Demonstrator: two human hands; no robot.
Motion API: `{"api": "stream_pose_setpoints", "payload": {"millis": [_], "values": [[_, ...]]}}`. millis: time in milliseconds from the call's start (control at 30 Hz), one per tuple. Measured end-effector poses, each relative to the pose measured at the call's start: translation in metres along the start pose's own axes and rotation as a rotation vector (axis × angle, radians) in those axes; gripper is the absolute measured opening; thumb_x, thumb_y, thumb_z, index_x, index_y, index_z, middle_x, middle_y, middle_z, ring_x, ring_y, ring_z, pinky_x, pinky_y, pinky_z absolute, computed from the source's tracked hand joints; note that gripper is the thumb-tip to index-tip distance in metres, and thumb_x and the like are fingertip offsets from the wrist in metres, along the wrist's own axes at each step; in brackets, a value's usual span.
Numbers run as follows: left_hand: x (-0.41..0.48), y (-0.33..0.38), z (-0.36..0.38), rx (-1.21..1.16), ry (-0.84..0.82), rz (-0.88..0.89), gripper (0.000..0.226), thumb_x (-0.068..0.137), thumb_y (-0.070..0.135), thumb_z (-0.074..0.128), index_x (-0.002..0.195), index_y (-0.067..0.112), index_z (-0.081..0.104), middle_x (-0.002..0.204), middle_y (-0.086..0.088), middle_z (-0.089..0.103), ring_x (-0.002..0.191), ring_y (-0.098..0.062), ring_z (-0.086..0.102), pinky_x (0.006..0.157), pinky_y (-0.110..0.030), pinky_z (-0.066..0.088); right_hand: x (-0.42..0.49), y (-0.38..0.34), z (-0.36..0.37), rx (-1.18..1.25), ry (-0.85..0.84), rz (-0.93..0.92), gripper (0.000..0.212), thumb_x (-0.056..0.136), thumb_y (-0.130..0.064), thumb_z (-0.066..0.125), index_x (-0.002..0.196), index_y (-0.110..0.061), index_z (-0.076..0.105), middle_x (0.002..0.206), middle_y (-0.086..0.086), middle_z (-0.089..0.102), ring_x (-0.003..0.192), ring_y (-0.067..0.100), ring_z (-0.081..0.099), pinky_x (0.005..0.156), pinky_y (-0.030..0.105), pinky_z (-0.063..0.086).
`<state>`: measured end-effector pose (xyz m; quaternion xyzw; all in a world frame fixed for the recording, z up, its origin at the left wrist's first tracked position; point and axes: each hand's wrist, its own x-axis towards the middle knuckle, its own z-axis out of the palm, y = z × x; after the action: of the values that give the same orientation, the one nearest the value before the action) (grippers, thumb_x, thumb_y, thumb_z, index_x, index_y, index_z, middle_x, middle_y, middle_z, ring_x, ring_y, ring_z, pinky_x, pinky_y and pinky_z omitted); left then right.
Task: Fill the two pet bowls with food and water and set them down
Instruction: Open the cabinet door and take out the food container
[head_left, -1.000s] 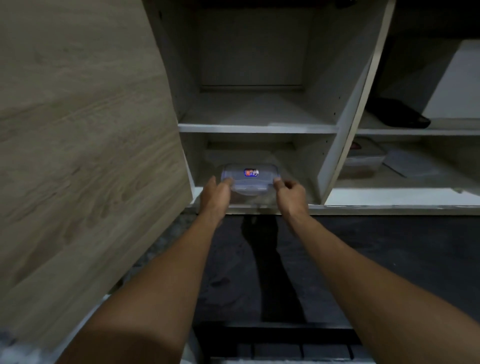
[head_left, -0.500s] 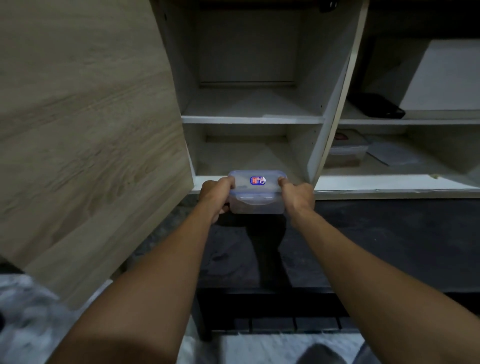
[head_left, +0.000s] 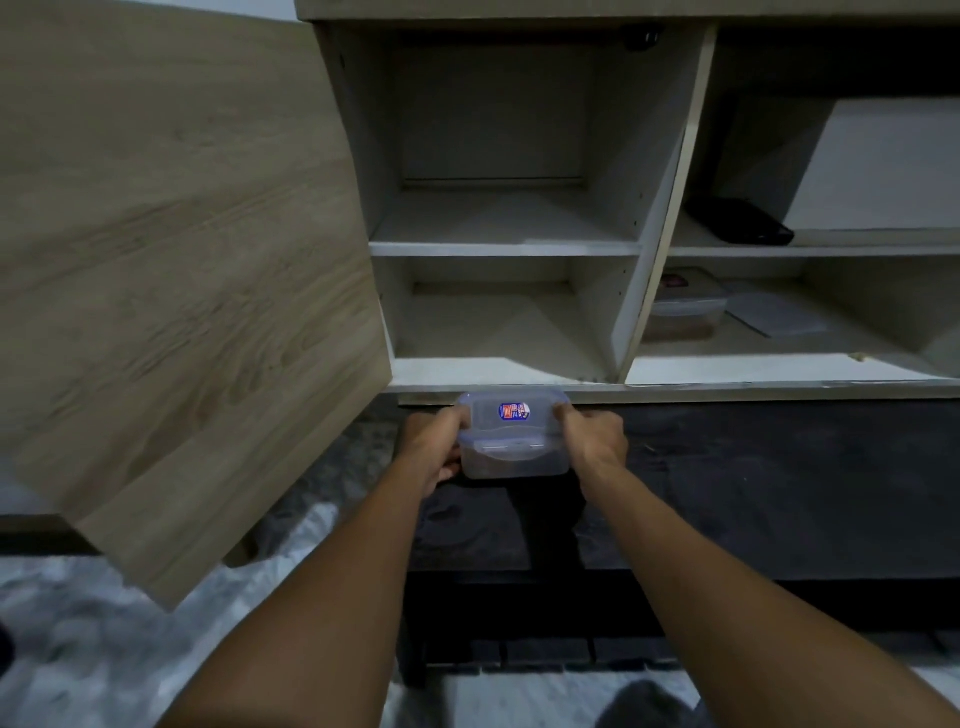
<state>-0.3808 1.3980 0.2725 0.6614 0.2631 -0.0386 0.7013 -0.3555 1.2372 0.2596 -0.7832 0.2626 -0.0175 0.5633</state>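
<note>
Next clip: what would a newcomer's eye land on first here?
The clear lidded container with a red-and-blue label sits at centre, gripped at its ends by the left hand and right hand, just below the open cabinet. Next comes the big wooden door, swung open at left. A second container sits in the lower right compartment.

The label (head_left: 513, 411) on the container (head_left: 514, 460) is too small to read, and its contents show only as a brownish blur through the cloudy wall. A second container (head_left: 685, 312) sits partly hidden behind the divider (head_left: 636, 312); the dark object (head_left: 740, 228) above it cannot be identified
</note>
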Motion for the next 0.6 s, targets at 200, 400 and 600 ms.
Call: {"api": "stream_pose_setpoints", "payload": {"millis": [200, 400, 600], "values": [[0.001, 0.008, 0.000, 0.028, 0.026, -0.021, 0.006, 0.079, 0.015, 0.057, 0.080, 0.013, 0.063, 0.067, -0.001, 0.060, 0.061, -0.015, 0.056, 0.063, -0.026, 0.047, 0.000, -0.008, -0.001, 0.003, -0.027, 0.049, 0.045, 0.085, -0.042, 0.067, 0.110, -0.005, 0.069, 0.116, 0.018, 0.067, 0.105, 0.033, 0.064, 0.086, 0.032, 0.049], [-0.042, 0.057, -0.008, 0.082, 0.036, -0.158, 0.022, 0.076, 0.023, 0.059, 0.093, 0.014, 0.069, 0.083, -0.004, 0.067, 0.076, -0.019, 0.061, 0.078, -0.035, 0.053, -0.041, -0.061, -0.036, -0.065, -0.070, 0.166, 0.035, 0.085, -0.037, 0.066, 0.099, -0.005, 0.070, 0.109, 0.018, 0.069, 0.092, 0.030, 0.062, 0.077, 0.029, 0.045], [-0.118, 0.171, -0.017, 0.061, 0.057, -0.245, 0.012, 0.073, 0.022, 0.058, 0.084, 0.018, 0.063, 0.077, 0.000, 0.062, 0.069, -0.016, 0.057, 0.065, -0.029, 0.050, -0.094, -0.177, -0.090, -0.100, -0.081, 0.209, 0.046, 0.084, -0.039, 0.066, 0.114, -0.003, 0.066, 0.118, 0.019, 0.067, 0.108, 0.036, 0.063, 0.093, 0.039, 0.052]]}}
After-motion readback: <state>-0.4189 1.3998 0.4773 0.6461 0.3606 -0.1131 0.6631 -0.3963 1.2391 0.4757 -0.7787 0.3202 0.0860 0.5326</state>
